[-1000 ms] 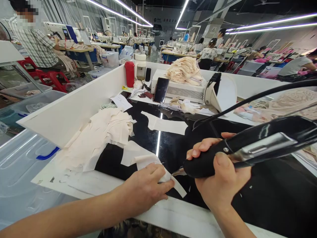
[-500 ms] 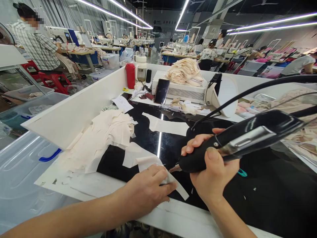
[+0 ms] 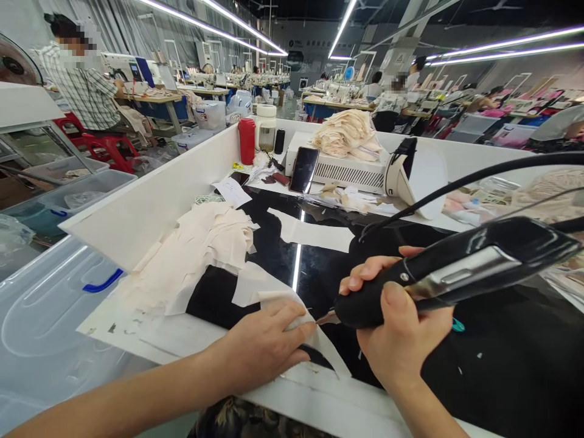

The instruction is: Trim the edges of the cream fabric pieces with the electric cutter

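Note:
A long pale fabric piece [image 3: 326, 350] lies over the black tabletop sheet [image 3: 219, 295]. My left hand [image 3: 269, 340] presses it down, fingers bent and thumb a little apart. In my right hand [image 3: 401, 331] is a black corded hand-held cutting tool [image 3: 460, 267] with a silver lever on its side, the fingers wrapped round its grip. Its pointed metal tip touches or nearly touches the fabric edge by my left index finger; contact is hard to make out. Further back a separate cut fabric piece [image 3: 314, 234] lies flat, and a heap of pale pieces [image 3: 196, 249] sits at the left.
White boards [image 3: 159, 182] wall the table's left and back. Along the back stand a red cup [image 3: 247, 141], a phone [image 3: 303, 169] and a white vented box [image 3: 337, 176] topped with bundled fabric [image 3: 349, 134]. The black cable [image 3: 456, 185] arches across the right side.
The whole view has shifted slightly right. The tool's tip has come up close to my left fingertips along the fabric edge, and my left hand has shifted slightly on the fabric.

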{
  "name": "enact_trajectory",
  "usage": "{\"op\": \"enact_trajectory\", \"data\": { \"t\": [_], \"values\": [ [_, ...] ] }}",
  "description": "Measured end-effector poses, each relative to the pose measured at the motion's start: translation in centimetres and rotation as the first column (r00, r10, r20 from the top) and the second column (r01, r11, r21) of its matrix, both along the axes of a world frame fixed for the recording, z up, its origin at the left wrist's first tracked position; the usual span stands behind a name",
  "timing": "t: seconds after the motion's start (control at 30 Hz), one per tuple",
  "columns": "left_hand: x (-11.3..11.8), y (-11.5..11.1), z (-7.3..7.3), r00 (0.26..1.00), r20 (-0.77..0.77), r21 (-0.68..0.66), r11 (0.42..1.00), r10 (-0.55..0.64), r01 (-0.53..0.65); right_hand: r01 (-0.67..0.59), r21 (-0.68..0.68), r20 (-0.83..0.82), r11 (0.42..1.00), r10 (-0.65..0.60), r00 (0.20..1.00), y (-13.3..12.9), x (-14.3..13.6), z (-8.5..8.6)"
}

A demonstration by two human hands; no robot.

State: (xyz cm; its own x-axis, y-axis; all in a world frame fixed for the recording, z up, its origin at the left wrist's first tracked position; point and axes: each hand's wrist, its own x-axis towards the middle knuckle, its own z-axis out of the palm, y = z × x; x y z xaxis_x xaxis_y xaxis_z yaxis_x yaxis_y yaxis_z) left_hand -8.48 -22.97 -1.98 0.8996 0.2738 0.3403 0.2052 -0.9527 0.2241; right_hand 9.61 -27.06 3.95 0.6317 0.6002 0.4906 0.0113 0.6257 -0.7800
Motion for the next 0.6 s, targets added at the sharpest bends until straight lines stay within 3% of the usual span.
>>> {"op": "enact_trajectory", "data": {
  "t": [0.37, 0.6],
  "values": [
    [-0.1, -0.3, -0.3, 1.000, 0.007, 0.117, 0.993, -0.004, 0.003, 0.006, 0.023, -0.036, 1.000, -0.006, 0.999, 0.7, -0.1, 0.6],
    [0.4, -0.8, -0.6, 1.000, 0.010, 0.123, 0.992, -0.014, 0.012, -0.002, 0.034, -0.036, 0.999, 0.003, 0.999, 0.8, 0.2, 0.3]
  ]
}}
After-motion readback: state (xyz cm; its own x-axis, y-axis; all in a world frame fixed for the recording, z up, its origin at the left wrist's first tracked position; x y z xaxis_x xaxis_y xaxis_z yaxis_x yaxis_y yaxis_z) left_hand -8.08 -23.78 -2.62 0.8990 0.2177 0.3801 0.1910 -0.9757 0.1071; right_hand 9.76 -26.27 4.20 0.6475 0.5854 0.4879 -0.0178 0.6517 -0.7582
